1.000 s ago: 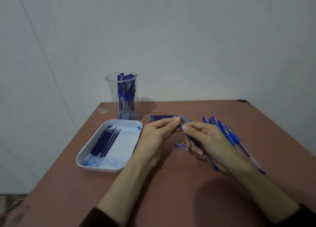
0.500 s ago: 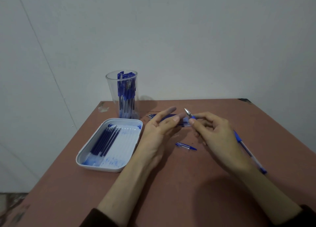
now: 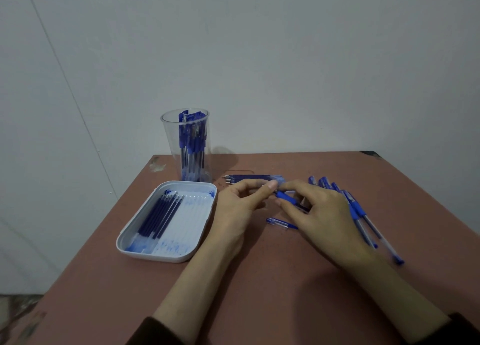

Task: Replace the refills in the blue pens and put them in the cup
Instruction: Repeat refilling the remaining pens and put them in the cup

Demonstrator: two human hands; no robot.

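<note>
Wall (image 3: 259,59): pale grey-white.
Table (image 3: 259,292): reddish-brown, pale scuffs at far left corner.
Cup (image 3: 168,137): clear; pens in cup (image 3: 193,142) blue.
Tray (image 3: 166,257): white, blue ink smears.
Tray refills (image 3: 158,214): dark blue.
Loose pens (image 3: 363,220): blue grips, clear barrels.
Held pen (image 3: 285,198): blue grip.
Sleeve (image 3: 153,331): dark.

On the surface (image 3: 285,292) we find the tray (image 3: 166,257) at the left, refills (image 3: 161,216) lying in it, and the cup (image 3: 170,142) standing just behind it, pens (image 3: 192,147) upright inside. A row of refills (image 3: 250,178) lies right of the cup; loose pens (image 3: 359,213) lie farther right.
</note>
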